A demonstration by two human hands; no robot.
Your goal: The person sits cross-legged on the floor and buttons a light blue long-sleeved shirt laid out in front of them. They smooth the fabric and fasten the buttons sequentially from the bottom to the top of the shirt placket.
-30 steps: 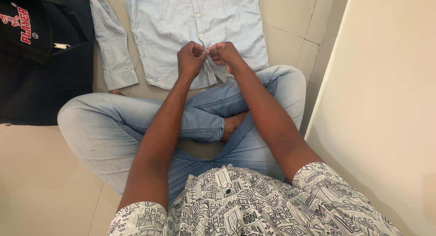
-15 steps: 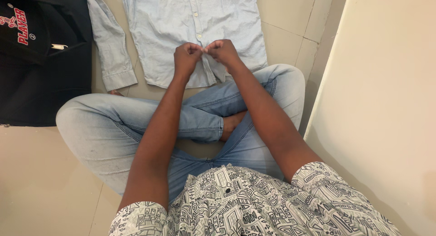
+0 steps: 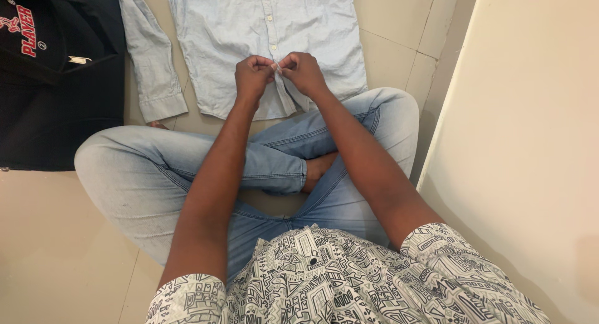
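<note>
While the person sits cross-legged on a pale tiled floor (image 3: pixel 56 249), both hands meet over the front placket of a light blue button-up shirt (image 3: pixel 231 31) that lies spread flat on the tiles just beyond the knees. The left hand (image 3: pixel 251 76) is curled into a loose fist, thumb and forefinger pinched together on the fabric edge near the lower end of the button row. The right hand (image 3: pixel 302 71) is closed in the same manner, its fingertips pinching the opposite edge, so that the two hands touch knuckle to knuckle at the placket. Whether a button sits between the fingers cannot be told, since the hands hide that spot. Small white buttons (image 3: pixel 269 18) run up the shirt's middle above the hands. One long sleeve (image 3: pixel 146 56) of the shirt lies straight along its left side, cuff toward the person. Just beside that sleeve, at the upper left, lies a black garment (image 3: pixel 56 106) with red lettering and a small metal tag. The person wears light blue jeans (image 3: pixel 150 168) and a white short-sleeved shirt with a black geometric print (image 3: pixel 349 280). A cream wall (image 3: pixel 530 124) rises close on the right.
</note>
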